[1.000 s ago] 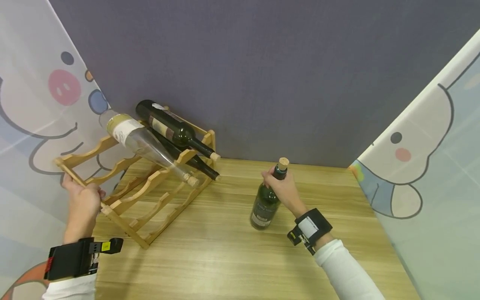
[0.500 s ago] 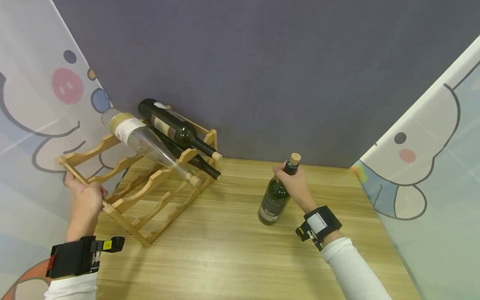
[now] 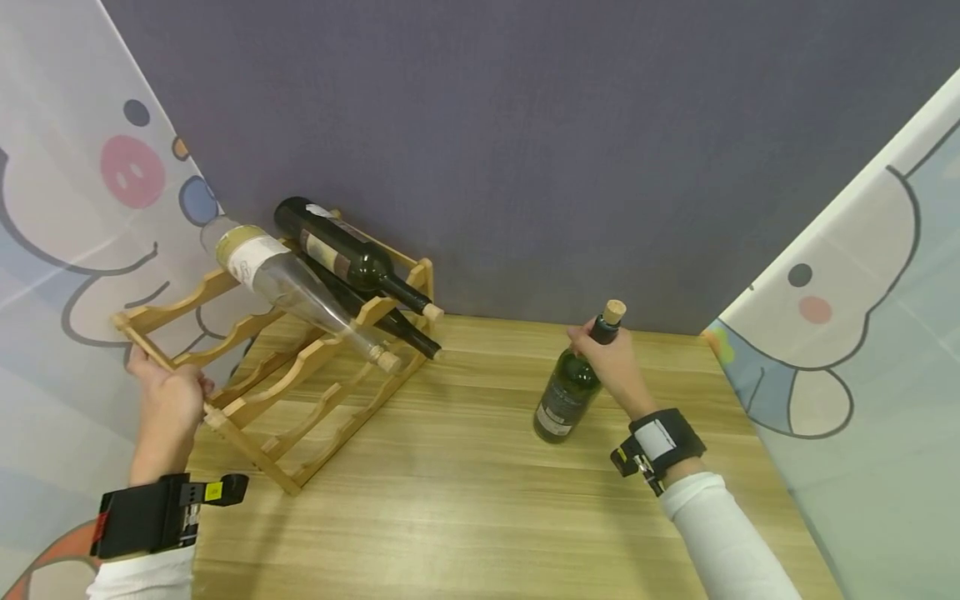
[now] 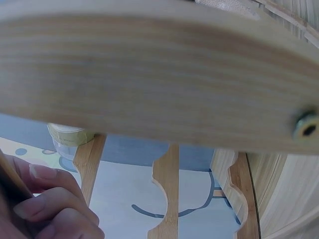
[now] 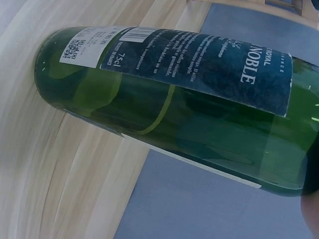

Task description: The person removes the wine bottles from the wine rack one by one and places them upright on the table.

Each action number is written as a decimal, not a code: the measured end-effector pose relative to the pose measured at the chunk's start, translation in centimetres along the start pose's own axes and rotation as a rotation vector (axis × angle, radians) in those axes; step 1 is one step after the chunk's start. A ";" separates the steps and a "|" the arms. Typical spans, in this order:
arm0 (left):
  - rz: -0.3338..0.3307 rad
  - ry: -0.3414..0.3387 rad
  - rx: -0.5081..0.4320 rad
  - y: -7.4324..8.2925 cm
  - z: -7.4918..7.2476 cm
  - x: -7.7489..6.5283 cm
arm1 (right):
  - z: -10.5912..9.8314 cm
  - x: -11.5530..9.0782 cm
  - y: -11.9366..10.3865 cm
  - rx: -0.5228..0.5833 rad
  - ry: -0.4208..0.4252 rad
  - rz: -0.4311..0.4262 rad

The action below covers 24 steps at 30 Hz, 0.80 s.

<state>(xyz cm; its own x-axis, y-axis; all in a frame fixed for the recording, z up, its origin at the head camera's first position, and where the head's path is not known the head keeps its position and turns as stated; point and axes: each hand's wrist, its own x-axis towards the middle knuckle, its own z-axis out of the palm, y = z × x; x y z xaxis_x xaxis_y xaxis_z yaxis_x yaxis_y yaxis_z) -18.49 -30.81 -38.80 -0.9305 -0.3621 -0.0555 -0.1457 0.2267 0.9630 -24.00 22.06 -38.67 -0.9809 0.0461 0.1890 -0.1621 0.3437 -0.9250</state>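
My right hand grips a green wine bottle by its neck, just below the cork. The bottle leans a little, base toward the left front, and its dark label shows in the right wrist view. On the left, my left hand holds the near side rail of a wooden wine rack; its curled fingers show in the left wrist view. Across the rack's top lie a clear bottle and a dark bottle. Another dark bottle lies beneath them, all corks pointing right.
A wood-grain table spreads under everything. Behind it rises a grey wall panel. Cartoon-printed panels stand at the left and right sides.
My right hand has moved rightward and slightly back with the green wine bottle. The left hand stays on the wine rack, and the rack's bottles lie as before.
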 end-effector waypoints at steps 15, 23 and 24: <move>-0.007 -0.007 -0.013 0.0 0.0 0.0 | -1.5 0.0 -0.4 -0.001 0.055 -0.008; 0.001 -0.007 -0.036 -0.1 0.1 0.0 | -3.0 0.8 1.1 -0.032 0.129 -0.028; -0.001 -0.004 -0.033 -0.1 0.1 0.0 | -3.2 0.8 1.2 -0.034 0.137 -0.034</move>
<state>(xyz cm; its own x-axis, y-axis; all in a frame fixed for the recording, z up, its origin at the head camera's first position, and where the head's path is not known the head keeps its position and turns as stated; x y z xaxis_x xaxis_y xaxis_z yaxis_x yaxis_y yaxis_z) -18.48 -30.74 -38.88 -0.9318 -0.3583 -0.0572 -0.1351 0.1962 0.9712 -24.63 25.52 -38.52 -0.9505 0.1608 0.2659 -0.1893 0.3789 -0.9059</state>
